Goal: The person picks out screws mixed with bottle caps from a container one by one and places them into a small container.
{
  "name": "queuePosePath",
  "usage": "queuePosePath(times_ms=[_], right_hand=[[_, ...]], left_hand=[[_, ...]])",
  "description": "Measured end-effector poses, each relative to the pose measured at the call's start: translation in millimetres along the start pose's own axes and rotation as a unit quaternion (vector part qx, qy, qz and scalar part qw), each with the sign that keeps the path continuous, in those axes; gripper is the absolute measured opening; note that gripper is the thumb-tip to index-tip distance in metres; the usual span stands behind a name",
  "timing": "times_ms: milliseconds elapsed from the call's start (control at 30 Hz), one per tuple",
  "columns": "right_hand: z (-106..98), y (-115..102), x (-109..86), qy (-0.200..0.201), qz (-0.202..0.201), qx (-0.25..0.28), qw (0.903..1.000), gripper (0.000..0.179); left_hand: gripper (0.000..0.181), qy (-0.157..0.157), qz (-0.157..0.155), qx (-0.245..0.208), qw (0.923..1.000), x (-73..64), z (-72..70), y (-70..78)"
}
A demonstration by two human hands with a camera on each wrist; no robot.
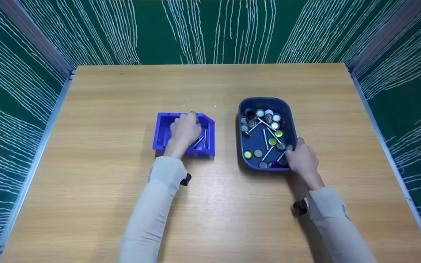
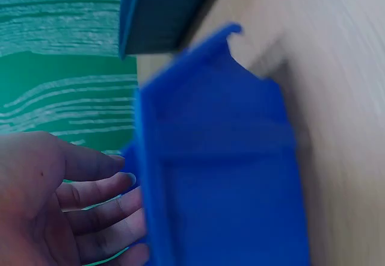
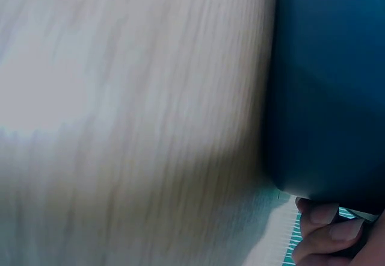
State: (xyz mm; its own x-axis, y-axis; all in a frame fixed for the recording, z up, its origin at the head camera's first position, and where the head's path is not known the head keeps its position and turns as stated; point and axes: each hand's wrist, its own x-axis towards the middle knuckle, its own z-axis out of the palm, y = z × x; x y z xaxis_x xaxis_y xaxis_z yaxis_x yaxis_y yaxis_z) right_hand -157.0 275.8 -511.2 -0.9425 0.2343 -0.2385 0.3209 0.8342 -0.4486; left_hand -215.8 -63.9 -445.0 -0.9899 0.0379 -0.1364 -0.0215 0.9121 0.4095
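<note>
1. Left hand over the bin, palm-down from above, fingers reaching inside. Left wrist view: fingers loose and slightly spread beside the bin wall, nothing seen between them; view somewhat blurred.
2. Bin: bright blue, left of centre on the table. Thin metal bolts lie inside, near its right wall, partly covered by the hand.
3. Right hand at the tray, near right corner. Fingers curled, gripping the rim; right wrist view shows the bent fingers against the corner.
4. Tray: dark blue, rounded corners, right of the bin and apart from it.
5. In the tray: caps, green, silvery, white and dark purple, mostly bunched at the far end. Several long bolts lie among them at various angles, one just beside the right hand.
6. Both arms in pale sleeves, a black device at each wrist.
7. Green panels with pale wavy lines stand around the table. Few white specks on the wood beyond the bin.
</note>
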Motion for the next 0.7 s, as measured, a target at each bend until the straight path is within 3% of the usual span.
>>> queuePosePath(times_ms=[367, 700], right_hand=[[1, -1, 0.4, 0.000, 0.003, -0.001, 1.0000, 0.047], [1, -2, 0.2, 0.005, 0.004, -0.010, 0.9999, 0.050]], left_hand=[[0.017, 0.000, 0.050, 0.014, 0.9987, -0.9, -1.3, 49.9], [0.026, 0.000, 0.146, 0.025, 0.9890, -15.8, 34.3, 98.9]])
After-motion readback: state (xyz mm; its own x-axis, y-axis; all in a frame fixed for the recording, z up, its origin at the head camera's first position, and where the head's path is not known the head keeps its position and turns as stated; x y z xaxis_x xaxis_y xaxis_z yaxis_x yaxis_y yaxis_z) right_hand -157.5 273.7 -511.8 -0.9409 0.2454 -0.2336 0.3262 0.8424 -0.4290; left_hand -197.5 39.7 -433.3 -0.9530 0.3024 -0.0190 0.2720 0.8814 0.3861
